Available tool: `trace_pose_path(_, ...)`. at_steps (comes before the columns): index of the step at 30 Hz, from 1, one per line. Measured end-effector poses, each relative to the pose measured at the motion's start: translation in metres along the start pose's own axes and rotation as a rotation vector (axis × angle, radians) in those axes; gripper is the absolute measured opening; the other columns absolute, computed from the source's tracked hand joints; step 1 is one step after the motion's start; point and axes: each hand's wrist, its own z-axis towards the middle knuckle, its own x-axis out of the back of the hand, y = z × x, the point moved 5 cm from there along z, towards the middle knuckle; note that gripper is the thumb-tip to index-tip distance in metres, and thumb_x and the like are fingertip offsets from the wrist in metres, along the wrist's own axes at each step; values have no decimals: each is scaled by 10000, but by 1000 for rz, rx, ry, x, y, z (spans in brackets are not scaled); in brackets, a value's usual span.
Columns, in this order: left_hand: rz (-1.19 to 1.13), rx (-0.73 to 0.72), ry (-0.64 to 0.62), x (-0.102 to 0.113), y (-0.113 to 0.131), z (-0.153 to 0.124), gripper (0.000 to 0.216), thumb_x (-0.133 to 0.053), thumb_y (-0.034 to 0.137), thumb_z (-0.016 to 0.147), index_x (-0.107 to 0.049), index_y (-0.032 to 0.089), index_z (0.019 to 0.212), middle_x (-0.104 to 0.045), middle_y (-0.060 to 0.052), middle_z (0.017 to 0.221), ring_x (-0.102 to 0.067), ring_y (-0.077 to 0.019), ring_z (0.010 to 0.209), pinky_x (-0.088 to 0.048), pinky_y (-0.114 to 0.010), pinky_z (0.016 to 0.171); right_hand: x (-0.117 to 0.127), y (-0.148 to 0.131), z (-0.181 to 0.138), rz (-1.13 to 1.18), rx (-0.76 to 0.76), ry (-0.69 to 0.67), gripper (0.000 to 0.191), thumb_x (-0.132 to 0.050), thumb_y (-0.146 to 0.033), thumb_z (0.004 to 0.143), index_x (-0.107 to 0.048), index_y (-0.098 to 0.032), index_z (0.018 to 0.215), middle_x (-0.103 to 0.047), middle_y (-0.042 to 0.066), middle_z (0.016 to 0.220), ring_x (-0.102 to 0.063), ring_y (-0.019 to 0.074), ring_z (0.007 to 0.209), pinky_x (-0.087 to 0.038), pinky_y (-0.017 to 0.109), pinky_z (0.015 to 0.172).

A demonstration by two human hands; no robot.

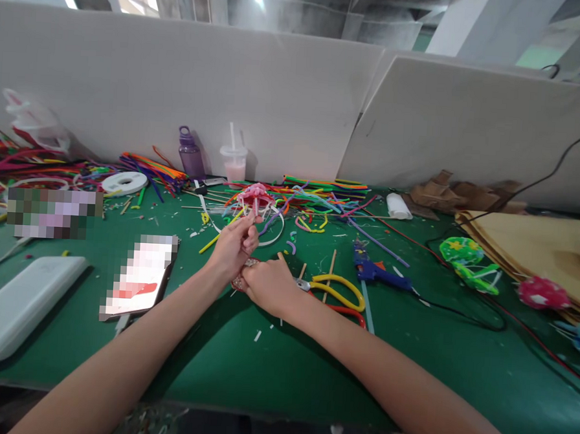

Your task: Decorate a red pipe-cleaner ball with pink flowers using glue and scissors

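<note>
My left hand [237, 243] is closed, its fingertips pinching the pale stem under a pink fuzzy umbrella-shaped craft piece [255, 192]. That piece stands upright over the loose pipe cleaners [315, 199] behind it. Just below and to the right, my right hand [269, 284] is curled in a fist around a speckled, glittery pinkish-brown object [239, 282]; most of it is hidden by the fingers, so its kind does not show. Scissors [339, 291] with yellow and red handles lie right of that hand, beside some thin wooden sticks [334, 261].
A blue glue gun [379, 273] with its cable lies to the right, near green [463, 252] and pink [543, 293] fuzzy pieces. On the left are a lit phone [145, 277] and a white power bank [30, 307]. A purple bottle [191, 157] and a drink cup [234, 165] stand behind.
</note>
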Motion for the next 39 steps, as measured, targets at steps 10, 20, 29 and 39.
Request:
trace_pose_path(10,21,-3,-5,0,-3,-1,157,-680,234,805,-650,83,777,-428,65,455,-334,-12,361,-266,-128,362,-5,-2,-2,-3,-23,-18,254,-441,-114,883,-691,-157,902,-738,122,886,-707,237,858,-489,309,694)
trace_pose_path(20,30,-5,-13,0,-2,-1,165,-681,242,804,-650,81,782,-437,63,465,-343,-12,371,-271,-126,369,-9,-3,-3,-8,-1,1,269,-407,-95,882,-669,-133,930,-732,144,868,-705,244,854,-493,314,690)
trace_pose_path(29,23,-18,26,-1,2,-3,141,-699,237,786,-631,114,777,-427,75,461,-328,-16,368,-257,-130,358,-4,5,-7,31,-122,80,221,-435,-227,889,-605,-149,1006,-738,104,871,-697,244,786,-451,335,734)
trace_pose_path(39,100,40,-31,-2,-9,-5,236,-735,317,747,-667,93,776,-433,72,456,-316,-13,378,-261,-138,379,53,75,-28,127,-365,458,314,-235,-303,971,-511,-161,1022,-668,41,740,-627,187,638,-299,267,546)
